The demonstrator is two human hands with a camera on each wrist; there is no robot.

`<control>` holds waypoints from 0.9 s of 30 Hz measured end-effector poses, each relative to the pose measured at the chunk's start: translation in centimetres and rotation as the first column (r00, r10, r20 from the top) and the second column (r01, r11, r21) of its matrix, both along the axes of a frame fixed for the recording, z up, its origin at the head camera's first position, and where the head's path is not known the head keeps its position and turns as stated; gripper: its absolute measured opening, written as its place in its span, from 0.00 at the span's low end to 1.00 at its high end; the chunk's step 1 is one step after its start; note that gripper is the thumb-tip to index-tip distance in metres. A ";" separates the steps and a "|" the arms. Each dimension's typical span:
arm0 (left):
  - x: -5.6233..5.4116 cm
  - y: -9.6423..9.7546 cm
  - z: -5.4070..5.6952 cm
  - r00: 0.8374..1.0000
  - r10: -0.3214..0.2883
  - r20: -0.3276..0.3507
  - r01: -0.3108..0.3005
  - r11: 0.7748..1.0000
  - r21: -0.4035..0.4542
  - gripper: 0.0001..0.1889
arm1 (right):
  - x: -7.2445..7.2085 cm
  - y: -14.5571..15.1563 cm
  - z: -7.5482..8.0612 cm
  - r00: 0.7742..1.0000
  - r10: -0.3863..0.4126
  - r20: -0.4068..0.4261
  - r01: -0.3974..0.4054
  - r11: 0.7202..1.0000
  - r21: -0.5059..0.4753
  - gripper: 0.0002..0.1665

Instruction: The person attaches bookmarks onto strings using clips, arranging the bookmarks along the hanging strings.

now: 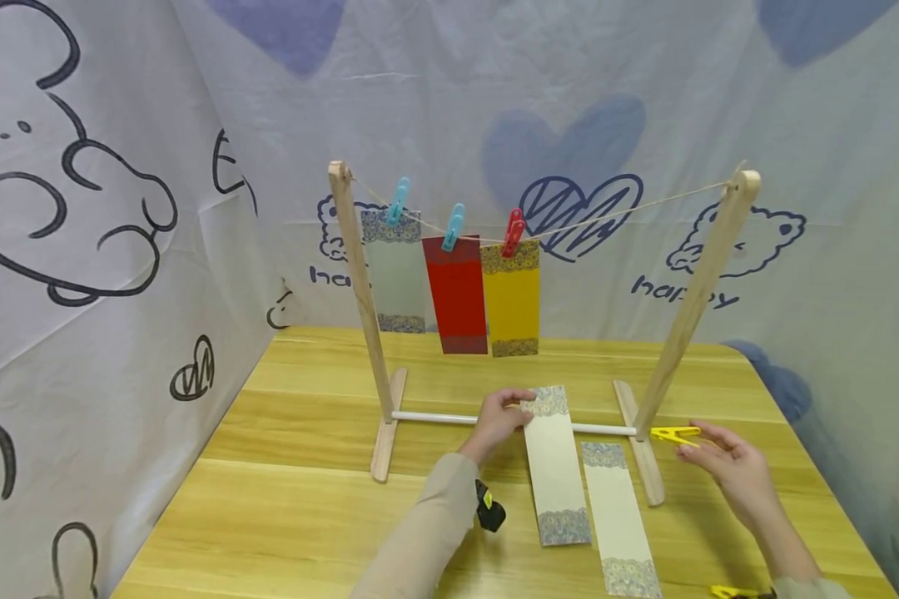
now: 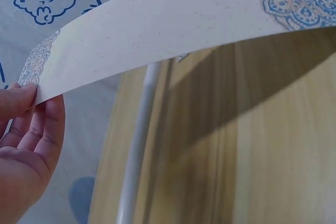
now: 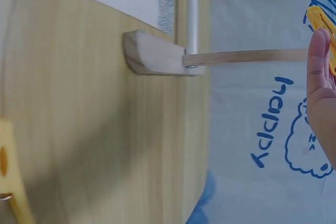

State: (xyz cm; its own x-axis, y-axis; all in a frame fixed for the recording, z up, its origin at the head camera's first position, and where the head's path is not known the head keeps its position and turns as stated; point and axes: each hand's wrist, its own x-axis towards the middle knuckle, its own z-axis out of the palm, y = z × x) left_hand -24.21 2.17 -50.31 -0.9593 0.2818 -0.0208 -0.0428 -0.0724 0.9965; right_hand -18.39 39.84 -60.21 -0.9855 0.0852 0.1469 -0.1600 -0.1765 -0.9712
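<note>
My left hand (image 1: pixel 499 423) pinches the upper left corner of a cream paper strip (image 1: pixel 556 466) with blue lace-patterned ends. In the left wrist view the strip (image 2: pixel 157 24) bows above the table, thumb on one face and fingers behind. My right hand (image 1: pixel 737 474) holds a yellow clothespin (image 1: pixel 674 434) between thumb and fingers, near the right post. In the right wrist view this clothespin (image 3: pixel 321 27) is partly cut off at the edge. A second cream strip (image 1: pixel 620 516) lies on the table between the hands.
A wooden frame (image 1: pixel 697 308) carries a string, where two blue clothespins (image 1: pixel 454 226) and a red one (image 1: pixel 513 233) hold pale, red (image 1: pixel 457 299) and yellow (image 1: pixel 514 301) strips. Another yellow clothespin (image 1: pixel 730 591) lies at the front right. A white rod (image 1: pixel 442 418) joins the feet.
</note>
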 end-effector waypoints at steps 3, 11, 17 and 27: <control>0.6 -0.2 1.7 1.000 -0.010 -0.017 0.010 1.000 0.004 0.14 | -0.9 0.1 0.1 0.999 0.006 -0.035 -0.005 1.000 0.022 0.31; 0.8 -0.3 4.0 0.999 -0.019 -0.028 0.019 1.000 -0.014 0.13 | -1.0 -2.5 4.8 0.984 0.111 -0.138 -0.118 0.992 -0.047 0.27; 0.6 -0.3 5.5 0.996 -0.031 -0.080 0.028 0.999 -0.039 0.12 | -4.2 0.3 0.2 0.994 0.012 -0.106 -0.010 1.000 0.020 0.32; -0.4 0.0 7.2 0.984 -0.080 -0.159 0.076 0.997 -0.031 0.12 | -1.5 -4.4 9.5 0.976 0.094 -0.198 -0.100 0.995 -0.022 0.26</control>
